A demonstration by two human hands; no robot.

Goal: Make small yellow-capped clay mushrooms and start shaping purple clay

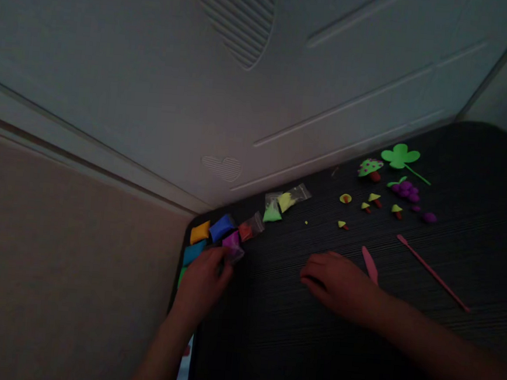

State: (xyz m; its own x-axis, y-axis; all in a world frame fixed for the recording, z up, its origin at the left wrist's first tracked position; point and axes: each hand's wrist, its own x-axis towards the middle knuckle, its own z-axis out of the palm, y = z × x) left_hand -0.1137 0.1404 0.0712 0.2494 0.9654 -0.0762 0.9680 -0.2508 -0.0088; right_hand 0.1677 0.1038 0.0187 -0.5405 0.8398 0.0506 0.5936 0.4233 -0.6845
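Observation:
My left hand (205, 277) is at the left end of the dark table, its fingers curled at the edge of a small clear bag of purple clay (232, 243). The fingertips are partly hidden, and the thumb sits close to the index finger. Lower right of the bags, my right hand (338, 283) rests low over the tabletop with its fingers bent together. Whatever those fingers might hold is hidden. Just beyond its wrist lies a pink clay knife (369, 263), partly covered by the forearm. A tiny yellow clay ball (306, 222) lies above the right hand.
Bags of orange (200, 232), blue (222, 228), red (248, 229), light green (272, 211) and yellow clay (286, 201) line the left. Small clay mushrooms (374, 199), purple grapes (406, 191), a green clover (399, 156) and a pink stick tool (433, 274) lie right. A white panel (154, 118) stands behind.

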